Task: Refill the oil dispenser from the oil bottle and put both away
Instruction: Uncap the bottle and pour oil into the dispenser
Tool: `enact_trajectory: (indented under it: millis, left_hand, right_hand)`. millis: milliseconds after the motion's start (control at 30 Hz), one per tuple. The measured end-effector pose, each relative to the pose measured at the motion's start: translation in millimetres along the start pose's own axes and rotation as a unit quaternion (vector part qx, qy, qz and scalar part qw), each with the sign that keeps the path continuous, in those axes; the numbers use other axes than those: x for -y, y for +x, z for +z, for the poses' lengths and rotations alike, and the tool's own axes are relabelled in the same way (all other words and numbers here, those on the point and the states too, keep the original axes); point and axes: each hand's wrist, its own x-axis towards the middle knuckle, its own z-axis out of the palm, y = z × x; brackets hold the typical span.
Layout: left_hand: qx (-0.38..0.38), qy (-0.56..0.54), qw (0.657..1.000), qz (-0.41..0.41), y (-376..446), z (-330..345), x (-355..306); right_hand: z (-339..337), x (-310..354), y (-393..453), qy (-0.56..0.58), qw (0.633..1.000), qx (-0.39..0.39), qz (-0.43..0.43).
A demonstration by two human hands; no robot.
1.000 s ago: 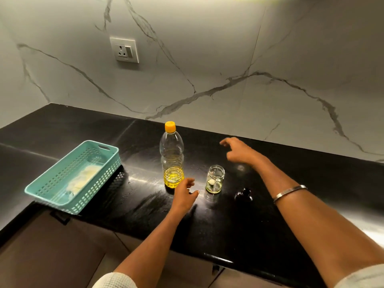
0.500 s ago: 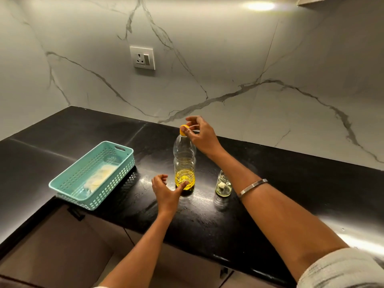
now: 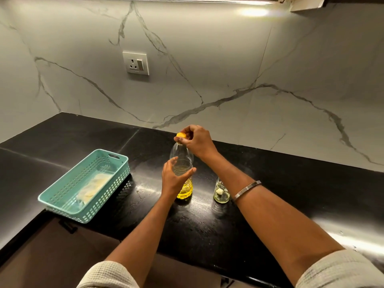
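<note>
A teal basket is sitting at the left of the black counter, with something pale lying in its bottom, and it is playing no part in this step. Just right of it, the left hand is curling round the middle of the oil bottle, fingers on one side and thumb on the other, though whether it is gripping tight or only cupping the plastic is hard to tell. The bottle is standing upright on the counter with yellow oil filling roughly its lower third. Above, the right hand is pinching the yellow cap between thumb and fingertips, so the step in hand is most likely unscrewing it. To do this well, the left hand should be pressing the bottle down onto the counter and holding it firm but not squeezing, since thin plastic is apt to buckle and push oil up once the cap is coming loose. The right hand should be turning the cap squarely, not tilting the neck. Further right, the small glass oil dispenser is standing open-mouthed near the bottle, just beside the right forearm; that arm is passing close enough to knock it, so the elbow should be staying high.
</note>
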Motion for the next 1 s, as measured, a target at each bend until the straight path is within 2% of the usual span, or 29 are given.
enact_trajectory:
  millis: [333,567,633,833,900,1000]
  left_hand:
    - [-0.015,-0.013,1.000,-0.002,4,-5,0]
    - [-0.004,-0.014,1.000,-0.018,4,-7,-2]
    - [-0.007,-0.006,1.000,-0.017,3,-7,-3]
    - [-0.004,-0.002,1.000,-0.020,1,-8,-5]
    - [-0.007,0.004,1.000,-0.018,1,-9,-6]
    - [-0.002,0.006,1.000,-0.019,1,-9,-6]
  right_hand:
    - [-9,-4,7,-0.018,0.997,0.064,-0.033]
    - [-19,3,8,0.025,0.976,0.210,-0.062]
    - [-16,5,7,0.014,0.977,0.202,-0.060]
    - [-8,3,5,-0.018,0.995,0.080,-0.058]
    - [-10,3,6,0.006,0.994,0.093,-0.063]
    - [-18,1,6,0.049,0.986,0.156,-0.042]
